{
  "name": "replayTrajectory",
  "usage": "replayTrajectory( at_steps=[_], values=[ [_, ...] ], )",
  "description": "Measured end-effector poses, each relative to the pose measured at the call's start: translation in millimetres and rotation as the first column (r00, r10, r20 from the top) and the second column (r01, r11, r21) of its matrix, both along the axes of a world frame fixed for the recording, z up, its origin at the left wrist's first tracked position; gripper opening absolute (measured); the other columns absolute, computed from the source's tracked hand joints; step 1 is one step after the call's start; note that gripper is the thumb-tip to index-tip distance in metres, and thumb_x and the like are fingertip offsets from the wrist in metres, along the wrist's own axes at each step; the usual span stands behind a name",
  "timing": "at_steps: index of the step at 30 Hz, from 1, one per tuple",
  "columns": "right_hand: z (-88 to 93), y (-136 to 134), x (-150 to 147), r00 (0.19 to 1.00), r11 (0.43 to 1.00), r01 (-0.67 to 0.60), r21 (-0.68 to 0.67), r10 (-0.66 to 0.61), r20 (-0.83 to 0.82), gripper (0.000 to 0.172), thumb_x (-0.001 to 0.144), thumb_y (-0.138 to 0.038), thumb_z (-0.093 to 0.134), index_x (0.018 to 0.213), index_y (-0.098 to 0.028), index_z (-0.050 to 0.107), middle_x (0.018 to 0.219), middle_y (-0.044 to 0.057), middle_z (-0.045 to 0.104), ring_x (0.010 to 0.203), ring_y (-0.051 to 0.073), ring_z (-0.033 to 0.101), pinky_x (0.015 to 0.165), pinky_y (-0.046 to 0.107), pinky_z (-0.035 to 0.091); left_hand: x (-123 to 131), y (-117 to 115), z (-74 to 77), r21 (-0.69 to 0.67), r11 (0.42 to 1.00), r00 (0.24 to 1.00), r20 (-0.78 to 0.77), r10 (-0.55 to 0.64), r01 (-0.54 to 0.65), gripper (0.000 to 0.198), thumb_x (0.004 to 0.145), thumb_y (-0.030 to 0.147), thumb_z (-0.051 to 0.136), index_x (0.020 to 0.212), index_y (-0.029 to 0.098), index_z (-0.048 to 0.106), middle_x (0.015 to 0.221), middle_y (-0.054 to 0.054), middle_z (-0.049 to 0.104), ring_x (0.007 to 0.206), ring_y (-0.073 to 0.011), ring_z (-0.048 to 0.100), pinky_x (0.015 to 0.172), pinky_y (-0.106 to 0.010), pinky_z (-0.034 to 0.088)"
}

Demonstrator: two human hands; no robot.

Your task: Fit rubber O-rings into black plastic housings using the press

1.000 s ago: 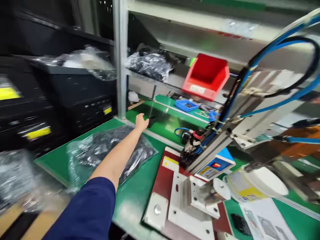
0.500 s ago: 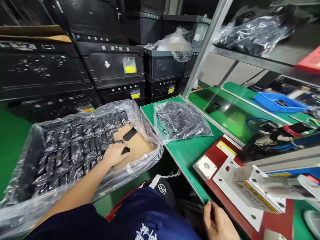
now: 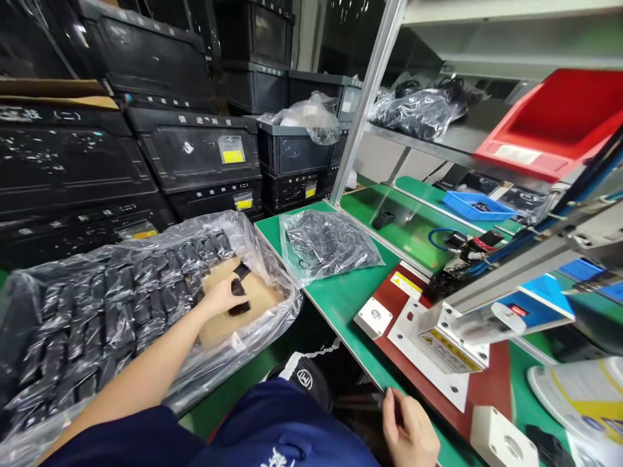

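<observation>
My left hand [image 3: 224, 296] is closed around a small black plastic part [image 3: 239, 298], smeared by motion, over the cardboard sheet [image 3: 265, 295] inside the plastic-lined box [image 3: 287, 311]. Another black part [image 3: 241, 270] lies on that cardboard just beyond my fingers. Rows of black parts in clear wrapping [image 3: 119, 292] fill the box's left side. By the front edge of the green bench [image 3: 326, 301], my right hand [image 3: 410, 425] rests with its fingers curled and thumb against them. Nothing shows in it.
A clear bag of dark cables [image 3: 331, 243] lies on the bench. To its right stands a bench machine with a red base [image 3: 379, 337]. Black crates [image 3: 195, 152] are stacked behind the box. A red bin [image 3: 549, 130] sits above, and a white container [image 3: 579, 395] stands at right.
The view has swung right, bringing the red bin and white container further in. My left hand now has the black part raised between its fingers. My right hand stays curled by the bench edge.
</observation>
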State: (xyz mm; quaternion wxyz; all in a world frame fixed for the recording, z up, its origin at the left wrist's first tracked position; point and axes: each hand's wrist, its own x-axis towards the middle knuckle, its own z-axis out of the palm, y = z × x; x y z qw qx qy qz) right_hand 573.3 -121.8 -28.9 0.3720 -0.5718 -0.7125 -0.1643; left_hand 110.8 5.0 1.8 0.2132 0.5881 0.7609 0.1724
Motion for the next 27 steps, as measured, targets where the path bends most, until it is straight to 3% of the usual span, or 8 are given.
replayTrajectory(
  at_steps=[3, 7, 10, 13, 16, 21, 24, 27],
  values=[
    [13.3, 3.5, 0.3, 0.981, 0.992, -0.083, -0.098, 0.064, -0.182, 0.022, 0.089, -0.035, 0.058, 0.081, -0.017, 0.069, 0.071, 0.005, 0.072, 0.056, 0.017, 0.067, 0.054, 0.024, 0.054, 21.0, -6.2, 52.7, 0.259, 0.966, 0.91, 0.394, -0.128, 0.024, 0.048, 0.067, 0.048, 0.073, 0.103, 0.023, 0.052, 0.097, -0.004, 0.067, 0.092, -0.0252, 0.065, 0.083, -0.037, 0.053],
    [66.9, 0.2, -31.1, 0.878, 0.962, -0.204, -0.184, 0.097, -0.469, 0.029, 0.088, -0.035, 0.061, 0.113, -0.022, 0.065, 0.099, 0.008, 0.073, 0.083, 0.021, 0.071, 0.071, 0.027, 0.059, 91.2, -14.9, 116.1, 0.477, 0.859, 0.542, 0.68, -0.495, 0.186, 0.052, 0.062, 0.042, 0.082, 0.103, 0.024, 0.056, 0.109, -0.008, 0.067, 0.095, -0.0275, 0.065, 0.081, -0.038, 0.053],
    [107.0, -0.1, -57.4, 0.737, 0.927, -0.368, -0.075, 0.241, -0.631, 0.079, 0.079, -0.048, 0.07, 0.146, -0.027, 0.033, 0.138, 0.014, 0.052, 0.117, 0.029, 0.059, 0.087, 0.038, 0.057, 159.0, -19.6, 125.2, 0.535, 0.773, 0.197, 0.763, -0.615, 0.342, 0.057, 0.06, 0.042, 0.085, 0.107, 0.026, 0.055, 0.112, -0.01, 0.066, 0.099, -0.0297, 0.065, 0.083, -0.039, 0.053],
    [122.0, 1.5, -57.5, 0.684, 0.937, -0.35, 0.002, 0.257, -0.683, 0.066, 0.08, -0.044, 0.071, 0.139, -0.032, 0.043, 0.134, 0.01, 0.056, 0.118, 0.027, 0.058, 0.096, 0.041, 0.053, 216.6, -18.1, 112.2, 0.512, 0.699, 0.004, 0.805, -0.593, 0.5, 0.059, 0.063, 0.047, 0.083, 0.11, 0.026, 0.054, 0.115, -0.01, 0.065, 0.102, -0.0294, 0.064, 0.086, -0.039, 0.053],
    [121.3, -2.2, -37.7, 0.644, 0.975, -0.219, 0.021, 0.161, -0.748, 0.048, 0.083, -0.037, 0.069, 0.128, -0.03, 0.053, 0.122, 0.009, 0.063, 0.11, 0.025, 0.063, 0.094, 0.04, 0.053, 260.1, -4.9, 110.2, 0.521, 0.588, -0.06, 0.777, -0.626, 0.619, 0.06, 0.067, 0.057, 0.076, 0.113, 0.025, 0.054, 0.121, -0.012, 0.062, 0.104, -0.0288, 0.063, 0.088, -0.038, 0.052],
    [149.5, 17.0, 13.0, 0.685, 0.996, -0.041, 0.077, 0.084, -0.723, 0.046, 0.081, -0.035, 0.07, 0.124, -0.026, 0.056, 0.125, 0.01, 0.061, 0.115, 0.026, 0.059, 0.098, 0.041, 0.051, 326.8, 39.4, 147.7, 0.698, 0.4, -0.116, 0.566, -0.816, 0.594, 0.053, 0.084, 0.062, 0.054, 0.117, 0.02, 0.052, 0.115, -0.013, 0.064, 0.104, -0.0252, 0.061, 0.091, -0.037, 0.049],
    [173.8, 43.4, 42.1, 0.695, 0.989, 0.007, 0.145, 0.1, -0.712, 0.044, 0.083, -0.039, 0.066, 0.122, -0.024, 0.056, 0.125, 0.01, 0.059, 0.116, 0.025, 0.058, 0.099, 0.041, 0.049, 368.3, 65.1, 163.7, 0.736, 0.379, -0.13, 0.531, -0.837, 0.561, 0.052, 0.086, 0.06, 0.051, 0.119, 0.019, 0.049, 0.114, -0.011, 0.063, 0.102, -0.0229, 0.06, 0.091, -0.036, 0.048],
    [180.7, 61.5, 61.1, 0.697, 0.989, 0.021, 0.144, 0.089, -0.712, 0.042, 0.083, -0.041, 0.065, 0.12, -0.024, 0.056, 0.123, 0.009, 0.06, 0.111, 0.023, 0.059, 0.098, 0.04, 0.049, 395.9, 78.7, 163.1, 0.712, 0.416, -0.087, 0.553, -0.828, 0.565, 0.051, 0.087, 0.06, 0.05, 0.117, 0.019, 0.051, 0.11, -0.009, 0.062, 0.1, -0.0211, 0.059, 0.089, -0.033, 0.047]
  ],
)
